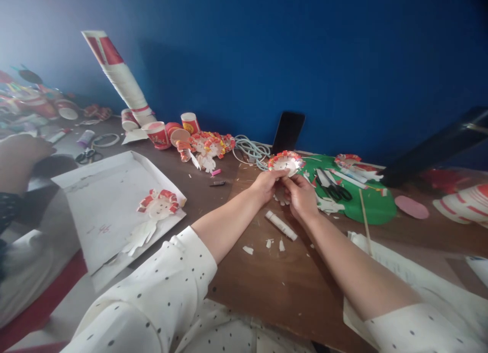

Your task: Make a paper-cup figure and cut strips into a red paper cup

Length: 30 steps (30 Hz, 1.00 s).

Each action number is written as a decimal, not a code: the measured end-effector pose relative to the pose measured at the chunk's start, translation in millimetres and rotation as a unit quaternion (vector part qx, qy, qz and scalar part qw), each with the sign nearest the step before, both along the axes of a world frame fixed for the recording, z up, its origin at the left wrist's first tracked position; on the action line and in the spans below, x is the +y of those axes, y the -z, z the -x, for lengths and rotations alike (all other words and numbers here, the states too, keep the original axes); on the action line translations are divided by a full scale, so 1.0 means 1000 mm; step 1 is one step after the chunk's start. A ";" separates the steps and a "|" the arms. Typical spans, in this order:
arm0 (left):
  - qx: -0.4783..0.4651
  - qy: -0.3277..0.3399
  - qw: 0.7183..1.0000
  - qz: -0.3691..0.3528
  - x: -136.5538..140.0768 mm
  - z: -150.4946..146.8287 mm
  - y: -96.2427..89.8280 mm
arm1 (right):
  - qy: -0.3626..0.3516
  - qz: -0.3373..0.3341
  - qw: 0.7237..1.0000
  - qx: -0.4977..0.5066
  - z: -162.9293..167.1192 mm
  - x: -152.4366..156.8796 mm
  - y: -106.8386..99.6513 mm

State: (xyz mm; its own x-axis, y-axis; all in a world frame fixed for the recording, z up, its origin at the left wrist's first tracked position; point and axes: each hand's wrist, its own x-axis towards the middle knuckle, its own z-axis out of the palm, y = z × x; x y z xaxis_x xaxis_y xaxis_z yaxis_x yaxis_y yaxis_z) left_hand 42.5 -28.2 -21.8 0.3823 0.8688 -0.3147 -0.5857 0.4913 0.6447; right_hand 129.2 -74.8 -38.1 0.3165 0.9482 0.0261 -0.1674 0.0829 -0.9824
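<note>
Between my two hands is a paper-cup doll point(286, 161) with a pale round face and a red-and-white curled fringe around its top. My left hand point(267, 184) pinches its lower edge from the left. Thumb and fingers of my right hand point(302, 194) close on the same edge from the right, partly hiding the body below. A white glue stick point(281, 225) lies on the table just under my hands. Small white paper scraps point(269, 243) are scattered near it. Black-handled scissors point(334, 189) rest on a green sheet point(375, 208) to the right.
A shallow white box lid point(102, 211) at left carries another doll point(158, 205). Paper cups point(157, 134), finished dolls point(208, 147) and a coiled cable point(251, 149) line the blue wall. A phone point(288, 131) leans there. Another person's hand point(26, 152) is at far left.
</note>
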 end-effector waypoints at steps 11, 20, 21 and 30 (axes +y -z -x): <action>0.029 -0.010 0.999 0.008 0.002 -0.002 0.004 | -0.026 0.011 0.997 0.071 0.002 0.000 -0.006; 0.087 -0.020 0.995 -0.032 0.002 -0.001 0.008 | -0.041 0.047 0.993 0.098 0.002 -0.002 -0.014; 0.101 -0.024 0.994 -0.041 0.002 -0.001 0.009 | -0.041 0.051 0.993 0.103 0.002 -0.003 -0.014; 0.175 -0.036 0.979 -0.102 0.003 0.002 0.012 | -0.032 0.043 0.993 0.106 0.005 -0.001 -0.012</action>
State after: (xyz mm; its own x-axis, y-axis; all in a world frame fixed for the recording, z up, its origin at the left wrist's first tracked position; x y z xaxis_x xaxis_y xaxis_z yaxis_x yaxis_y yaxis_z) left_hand 40.6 -24.7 -33.9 0.2187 0.9477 -0.2323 -0.3399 0.2971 0.8923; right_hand 124.5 -75.8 -25.9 0.2446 0.9627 -0.1159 -0.3741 -0.0166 -0.9273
